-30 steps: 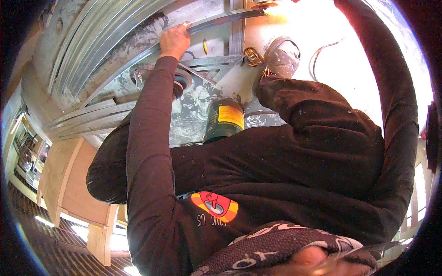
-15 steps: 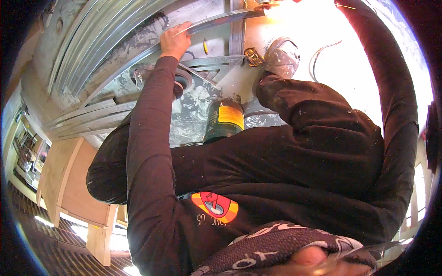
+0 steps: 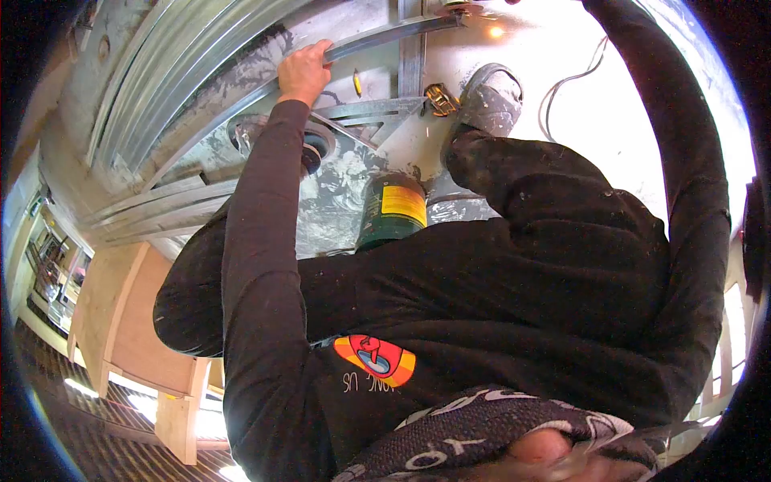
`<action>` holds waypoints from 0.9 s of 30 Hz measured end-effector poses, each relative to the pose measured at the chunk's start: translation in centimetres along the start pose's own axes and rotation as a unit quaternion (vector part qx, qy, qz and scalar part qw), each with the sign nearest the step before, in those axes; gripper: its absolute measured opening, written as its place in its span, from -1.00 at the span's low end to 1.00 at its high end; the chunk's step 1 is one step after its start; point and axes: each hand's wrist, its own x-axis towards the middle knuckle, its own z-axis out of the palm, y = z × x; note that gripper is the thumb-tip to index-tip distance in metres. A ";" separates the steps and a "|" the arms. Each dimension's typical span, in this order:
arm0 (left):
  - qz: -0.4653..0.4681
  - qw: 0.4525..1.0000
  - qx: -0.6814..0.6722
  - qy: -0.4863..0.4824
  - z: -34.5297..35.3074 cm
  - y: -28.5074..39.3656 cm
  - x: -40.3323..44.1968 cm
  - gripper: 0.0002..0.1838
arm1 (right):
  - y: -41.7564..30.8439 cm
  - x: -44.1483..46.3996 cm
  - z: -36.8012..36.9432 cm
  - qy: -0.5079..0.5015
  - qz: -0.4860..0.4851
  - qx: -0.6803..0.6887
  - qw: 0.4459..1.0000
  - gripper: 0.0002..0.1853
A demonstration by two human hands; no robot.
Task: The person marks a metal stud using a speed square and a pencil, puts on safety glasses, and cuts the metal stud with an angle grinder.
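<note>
My left hand (image 3: 303, 74) is closed around a long, narrow grey metal bar (image 3: 385, 38), which runs from lower left up to the top edge. At the bar's far end, a spinning disc tool (image 3: 463, 8) is cut off by the top of the view, with a small orange spark glow beside it. My right sleeve (image 3: 683, 104) reaches up past the top edge, and my right hand lies out of sight beyond it. Below the bar are a triangular metal square (image 3: 377, 116), a yellow knife-like tool (image 3: 357, 82) and a yellow-and-black tape measure (image 3: 441, 100).
A dark green can with a yellow label (image 3: 401, 205) stands by my legs. Several long metal profiles (image 3: 173, 76) lie at left. A cable (image 3: 554, 96) curves across the floor beyond my shoe (image 3: 494, 100). Wooden furniture (image 3: 132, 313) stands at lower left.
The broad white-orange glare and sparks at the disc have shrunk to a small glow. My left hand stays nearly in place on the bar.
</note>
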 end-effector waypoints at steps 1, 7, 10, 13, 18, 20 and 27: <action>0.003 1.000 0.002 0.004 -0.4 -0.1 0.3 -0.67 | 0.1 -0.3 -0.1 0.015 -0.006 -0.010 1.000 -0.40; -0.005 0.990 -0.076 -0.117 -3.1 1.7 4.3 -0.37 | 6.8 -4.2 3.0 0.184 -0.085 0.254 0.946 -0.26; 0.010 0.990 -0.101 -0.100 -3.6 4.9 7.6 -0.20 | 10.1 -7.7 7.0 0.299 0.014 0.412 0.861 -0.21; 0.005 0.983 -0.182 -0.018 -3.2 7.7 9.7 -0.19 | 9.0 -12.4 9.0 0.372 0.120 0.324 0.862 0.04; 0.099 0.991 -0.074 0.055 -3.3 6.0 7.9 -0.02 | 7.6 -17.1 13.9 0.444 0.210 0.379 0.784 0.00; 0.106 0.992 -0.059 0.029 -1.5 3.4 6.7 -0.05 | 12.1 -16.4 18.9 0.447 0.211 0.383 0.780 0.00; 0.038 0.965 -0.082 -0.245 -2.0 2.3 10.6 -0.13 | 11.1 -15.9 23.4 0.422 0.253 0.371 0.788 0.03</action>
